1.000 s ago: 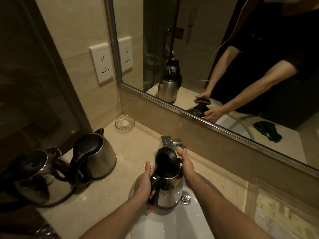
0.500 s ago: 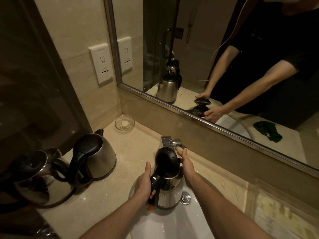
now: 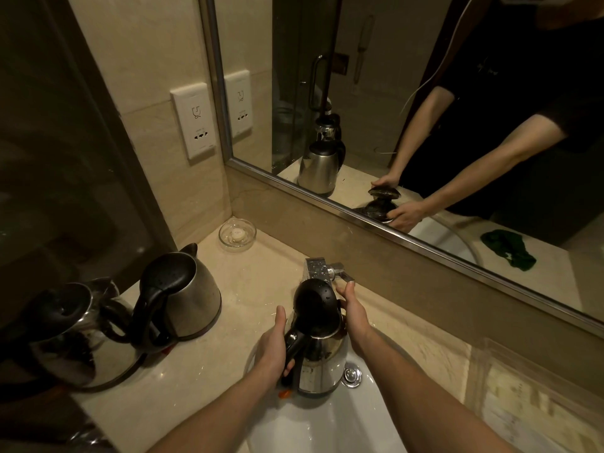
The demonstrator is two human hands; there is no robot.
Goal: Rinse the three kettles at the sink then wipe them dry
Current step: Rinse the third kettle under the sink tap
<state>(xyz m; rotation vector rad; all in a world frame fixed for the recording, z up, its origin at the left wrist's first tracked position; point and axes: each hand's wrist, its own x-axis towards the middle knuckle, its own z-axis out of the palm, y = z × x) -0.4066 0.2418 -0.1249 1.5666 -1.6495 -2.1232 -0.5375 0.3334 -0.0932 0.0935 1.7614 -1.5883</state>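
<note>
Surface [image 3: 255,276]: steel kettle [image 3: 189,295] and dark-lidded kettle [image 3: 62,331] stand at left, touching.
Sink [image 3: 327,429]: third kettle [image 3: 322,361] upright over the basin, just below the tap [image 3: 315,268].
Left hand [image 3: 273,348]: clamped round the third kettle's black handle.
Right hand [image 3: 354,312]: beside the lid, fingertips at the tap lever [image 3: 343,273]; cannot tell if they grip it.
Judgement: rigid steel, wet, likely slippery, and heavier once filled. Take it by the handle and steady the body with the free hand.

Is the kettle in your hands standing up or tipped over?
Standing up. The left hand grips the kettle by its handle, base down over the sink.
</note>
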